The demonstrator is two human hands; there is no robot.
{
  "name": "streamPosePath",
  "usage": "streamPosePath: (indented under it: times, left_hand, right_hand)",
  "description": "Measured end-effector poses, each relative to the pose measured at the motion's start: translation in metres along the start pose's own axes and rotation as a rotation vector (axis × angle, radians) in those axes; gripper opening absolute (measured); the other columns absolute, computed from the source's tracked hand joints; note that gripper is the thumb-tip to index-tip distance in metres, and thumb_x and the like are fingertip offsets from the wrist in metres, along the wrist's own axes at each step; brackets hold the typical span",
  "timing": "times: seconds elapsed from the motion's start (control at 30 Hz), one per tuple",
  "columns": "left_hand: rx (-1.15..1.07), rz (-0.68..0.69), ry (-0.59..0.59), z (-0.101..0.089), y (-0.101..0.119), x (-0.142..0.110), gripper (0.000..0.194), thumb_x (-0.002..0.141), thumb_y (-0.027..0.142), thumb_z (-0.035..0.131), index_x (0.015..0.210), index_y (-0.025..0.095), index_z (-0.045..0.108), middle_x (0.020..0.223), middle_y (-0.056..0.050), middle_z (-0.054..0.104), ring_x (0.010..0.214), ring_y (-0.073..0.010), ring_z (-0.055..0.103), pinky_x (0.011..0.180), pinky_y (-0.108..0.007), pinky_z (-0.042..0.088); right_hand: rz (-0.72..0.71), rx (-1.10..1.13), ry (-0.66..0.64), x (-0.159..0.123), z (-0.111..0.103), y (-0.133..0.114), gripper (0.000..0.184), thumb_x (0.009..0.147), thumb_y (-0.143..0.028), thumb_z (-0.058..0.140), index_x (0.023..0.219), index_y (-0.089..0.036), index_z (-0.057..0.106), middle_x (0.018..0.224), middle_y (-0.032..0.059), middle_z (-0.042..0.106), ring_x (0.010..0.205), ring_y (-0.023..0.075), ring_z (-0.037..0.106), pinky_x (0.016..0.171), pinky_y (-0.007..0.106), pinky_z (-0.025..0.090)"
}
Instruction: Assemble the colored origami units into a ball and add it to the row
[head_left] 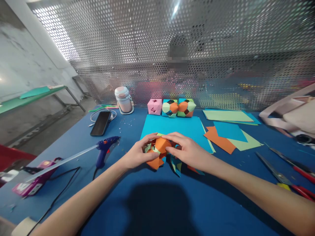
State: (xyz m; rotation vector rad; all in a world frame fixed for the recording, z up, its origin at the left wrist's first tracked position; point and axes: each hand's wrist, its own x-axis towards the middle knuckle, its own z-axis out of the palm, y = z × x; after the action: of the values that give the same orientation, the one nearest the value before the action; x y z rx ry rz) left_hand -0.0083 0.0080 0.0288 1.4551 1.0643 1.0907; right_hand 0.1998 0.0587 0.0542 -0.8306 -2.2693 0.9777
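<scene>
Both my hands close around a folded paper model [161, 146] of orange, green and blue pieces, held just above the blue table [152, 203]. My left hand [137, 154] grips its left side with curled fingers. My right hand [188, 150] covers its right side and top, fingers wrapped over it. Loose folded blue and orange paper pieces [177, 165] lie under my right hand. A large cyan sheet [172, 126] lies just behind the model.
A blue glue gun [104, 149] with a cord lies to the left, beside a black phone [100, 127] and a pink-white bottle [123, 100]. Finished paper cubes [172, 107] stand at the back. Coloured sheets [228, 132] and red-handled scissors [292, 177] lie right.
</scene>
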Motion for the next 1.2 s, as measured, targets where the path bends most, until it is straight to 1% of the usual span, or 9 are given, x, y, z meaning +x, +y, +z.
streamPosePath:
  times: [0.23,0.33,0.43,0.6,0.67,0.73,0.9,1.03,1.2]
  left_hand:
    - [0.118,0.047,0.175,0.014,0.0,-0.002,0.035,0.082,0.044,0.064,0.107,0.019,0.066,0.136,-0.012,0.053,0.126,-0.0285,0.048,0.107,-0.04,0.033]
    - [0.141,0.045,0.22,0.02,0.001,-0.002,0.034,0.087,0.047,0.056,0.101,0.018,0.068,0.128,-0.011,0.059,0.125,-0.0268,0.048,0.108,-0.038,0.031]
    - [0.09,0.012,0.268,0.024,0.001,0.0,0.039,0.09,0.05,0.048,0.096,0.018,0.069,0.123,-0.008,0.062,0.12,-0.0251,0.052,0.105,-0.035,0.034]
    - [-0.185,-0.149,0.351,0.028,-0.001,0.007,0.047,0.085,0.06,0.049,0.092,0.017,0.065,0.088,-0.005,0.07,0.079,-0.0209,0.065,0.073,-0.032,0.049]
    - [-0.303,-0.228,0.386,0.028,-0.001,0.011,0.049,0.08,0.064,0.053,0.089,0.016,0.062,0.073,-0.002,0.067,0.062,-0.018,0.062,0.059,-0.029,0.048]
    - [-0.384,-0.24,0.405,0.027,-0.001,0.014,0.05,0.075,0.065,0.058,0.082,0.016,0.061,0.069,-0.001,0.065,0.059,-0.0159,0.059,0.057,-0.027,0.048]
    - [-0.442,-0.171,0.256,0.017,-0.008,0.012,0.052,0.072,0.064,0.065,0.087,0.014,0.065,0.087,-0.004,0.066,0.08,-0.0178,0.062,0.077,-0.03,0.05]
    - [-0.317,-0.103,0.056,0.006,-0.017,0.007,0.064,0.069,0.066,0.068,0.11,0.017,0.061,0.113,-0.01,0.064,0.102,-0.0249,0.061,0.092,-0.036,0.045]
    - [-0.166,-0.043,-0.07,-0.002,-0.016,0.003,0.078,0.061,0.069,0.072,0.12,0.02,0.058,0.128,-0.013,0.056,0.122,-0.031,0.05,0.101,-0.039,0.039]
  right_hand:
    - [0.008,-0.111,0.016,-0.006,0.005,0.0,0.039,0.087,-0.021,0.054,0.126,-0.024,0.06,0.145,0.0109,0.044,0.128,0.0275,0.05,0.101,0.045,0.048]
    - [0.003,-0.121,-0.035,-0.004,0.006,0.0,0.041,0.086,-0.018,0.055,0.127,-0.022,0.058,0.143,0.0115,0.049,0.134,0.0275,0.044,0.107,0.047,0.042]
    - [-0.028,-0.095,-0.039,-0.001,0.007,0.0,0.041,0.085,-0.018,0.056,0.126,-0.021,0.058,0.136,0.0106,0.057,0.129,0.026,0.05,0.108,0.048,0.041]
    - [-0.045,-0.092,-0.021,0.003,0.008,0.002,0.038,0.087,-0.019,0.055,0.125,-0.021,0.058,0.134,0.0105,0.058,0.125,0.0259,0.054,0.106,0.048,0.042]
    - [-0.058,-0.099,-0.011,0.005,0.009,0.004,0.035,0.088,-0.02,0.054,0.122,-0.022,0.059,0.131,0.0091,0.06,0.121,0.0254,0.056,0.103,0.046,0.045]
    - [-0.065,-0.109,0.001,0.007,0.009,0.007,0.033,0.088,-0.02,0.054,0.12,-0.023,0.06,0.128,0.0079,0.063,0.118,0.0248,0.058,0.101,0.044,0.046]
    - [-0.037,-0.112,0.009,0.009,0.004,0.011,0.03,0.088,-0.022,0.054,0.117,-0.022,0.062,0.121,0.0081,0.066,0.108,0.0235,0.063,0.093,0.038,0.05]
    - [0.001,-0.119,-0.013,0.009,-0.003,0.01,0.029,0.086,-0.021,0.055,0.113,-0.02,0.064,0.117,0.0084,0.068,0.101,0.0226,0.065,0.086,0.036,0.051]
    - [0.054,-0.123,-0.051,0.008,-0.005,0.009,0.027,0.086,-0.021,0.054,0.109,-0.019,0.067,0.098,0.0066,0.072,0.081,0.0193,0.064,0.072,0.033,0.051]
